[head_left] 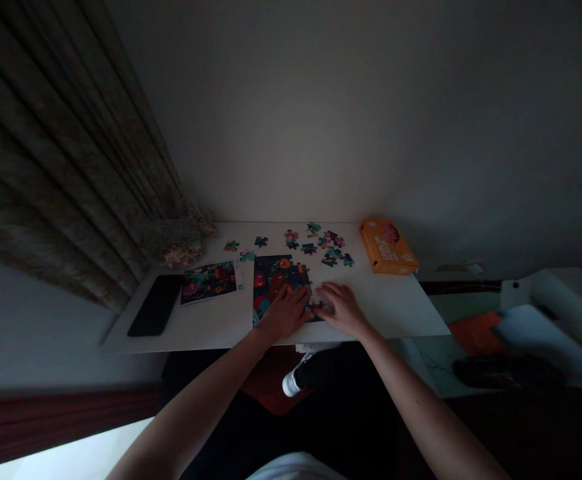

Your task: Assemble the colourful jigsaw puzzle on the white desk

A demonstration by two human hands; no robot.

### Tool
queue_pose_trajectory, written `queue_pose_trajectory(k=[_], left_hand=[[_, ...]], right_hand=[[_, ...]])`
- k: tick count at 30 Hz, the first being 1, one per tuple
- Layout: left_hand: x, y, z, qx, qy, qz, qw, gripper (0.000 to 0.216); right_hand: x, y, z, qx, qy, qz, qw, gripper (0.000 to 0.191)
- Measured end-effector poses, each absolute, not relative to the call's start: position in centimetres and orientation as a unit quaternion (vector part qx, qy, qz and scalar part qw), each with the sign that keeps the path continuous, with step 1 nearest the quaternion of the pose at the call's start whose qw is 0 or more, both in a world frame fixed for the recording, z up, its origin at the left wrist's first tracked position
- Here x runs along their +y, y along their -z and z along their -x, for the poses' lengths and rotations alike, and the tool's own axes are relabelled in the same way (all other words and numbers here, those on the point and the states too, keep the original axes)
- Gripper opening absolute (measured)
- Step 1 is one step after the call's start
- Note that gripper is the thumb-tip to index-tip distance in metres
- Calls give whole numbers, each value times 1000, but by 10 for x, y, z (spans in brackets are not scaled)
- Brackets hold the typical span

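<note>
Two bare hands are held over a partly assembled jigsaw puzzle (269, 268), which is placed at the near middle of a white tabletop (391, 310). The left hand (287, 310) is laid palm down across the right part of the joined section, its fingers extended and its thumb set apart from them. The right hand (343, 309) is held at the stepped right edge of the puzzle, with its fingers bent; only a narrow gap is left between the two hands. Whether a piece is pinched under the right fingertips cannot be told, since that spot is dim and partly covered.

Red and orange flower shapes are shown on the dark blue joined section. Beyond it, loose jigsaw pieces (309, 249) are scattered towards the wall (281, 133), most of them grouped behind and to the right, with a few set out to the left. An orange box (389, 248) is placed at the far right of the tabletop. Left of the puzzle, a printed floral card (211, 281) is laid at a slant, and just beside it a flat black device (155, 305) is rested near the left edge. The far left corner is bordered by a patterned curtain (71, 133). Below the front edge, a white shoe (291, 383) is seen.
</note>
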State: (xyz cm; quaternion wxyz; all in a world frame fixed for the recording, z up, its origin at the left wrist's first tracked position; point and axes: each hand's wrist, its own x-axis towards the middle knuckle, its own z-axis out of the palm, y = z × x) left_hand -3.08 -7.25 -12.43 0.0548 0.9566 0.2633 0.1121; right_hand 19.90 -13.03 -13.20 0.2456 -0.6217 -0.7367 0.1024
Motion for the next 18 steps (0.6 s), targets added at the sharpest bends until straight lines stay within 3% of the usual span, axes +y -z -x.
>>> queue_pose_trajectory(k=[12,18], left_hand=[[-76,128,37,269,-105,-956,62,60],[-75,127,48,246,-109,-962,51,57]], right_hand=[[-135,137,-197,-734,-100,621,256,44],[-129,143,-205,-681,-162,615,364,32]])
